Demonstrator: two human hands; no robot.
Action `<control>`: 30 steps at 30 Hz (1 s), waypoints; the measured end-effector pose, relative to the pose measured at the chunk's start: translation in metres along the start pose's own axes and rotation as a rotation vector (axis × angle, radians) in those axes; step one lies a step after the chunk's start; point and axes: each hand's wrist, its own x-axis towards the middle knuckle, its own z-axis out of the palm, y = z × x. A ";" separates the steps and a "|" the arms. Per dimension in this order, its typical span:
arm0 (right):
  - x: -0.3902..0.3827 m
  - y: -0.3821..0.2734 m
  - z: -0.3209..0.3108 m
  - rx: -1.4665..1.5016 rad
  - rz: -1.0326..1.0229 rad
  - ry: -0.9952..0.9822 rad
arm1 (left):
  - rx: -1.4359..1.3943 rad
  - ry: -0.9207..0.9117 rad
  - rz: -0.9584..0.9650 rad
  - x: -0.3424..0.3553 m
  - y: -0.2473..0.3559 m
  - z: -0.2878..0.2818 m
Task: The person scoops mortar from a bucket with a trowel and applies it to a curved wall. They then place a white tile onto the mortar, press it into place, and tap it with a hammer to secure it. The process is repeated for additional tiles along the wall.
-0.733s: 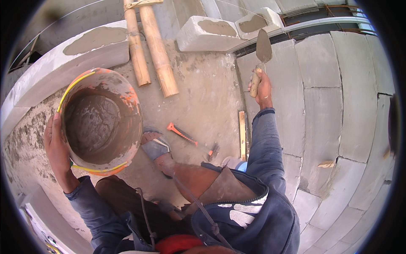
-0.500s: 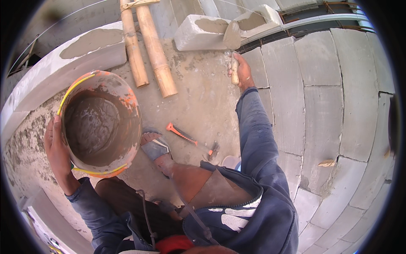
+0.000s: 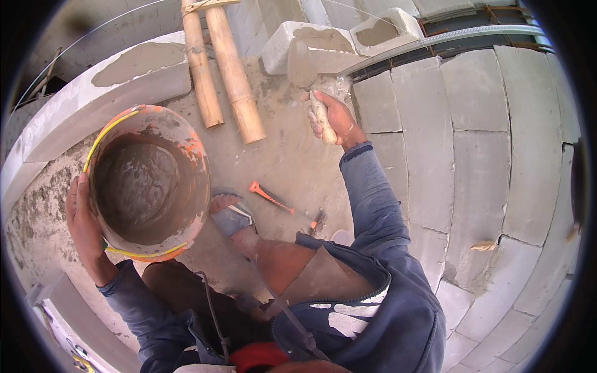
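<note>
My left hand (image 3: 85,219) grips the outer side of an orange bucket (image 3: 200,186) smeared with mortar, near its yellow handle. The fingers lie over the wall and the thumb is mostly hidden. Wet grey mortar (image 3: 138,186) covers the bucket's bottom. Ahead on the right, my right hand (image 3: 339,118) is closed around the pale handle of a trowel (image 3: 303,64). The mortar-coated blade points away from me, in front of a white block (image 3: 273,53) with a patch of mortar on top.
An orange-and-black hammer (image 3: 272,198) lies on the floor near my sandalled foot (image 3: 233,217). Two bamboo poles (image 3: 233,81) reach in from the far side. A block wall (image 3: 476,161) runs along the right. A long white block (image 3: 137,81) with mortar stands left, behind the bucket.
My right hand has drawn the trowel left and slightly nearer, its blade moving from between the two far blocks to the left one. My left hand stays on the bucket.
</note>
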 end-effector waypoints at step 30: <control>-0.099 -0.161 0.360 -1.563 -0.504 -0.916 | -0.405 -0.294 -1.357 -0.341 -0.009 -0.063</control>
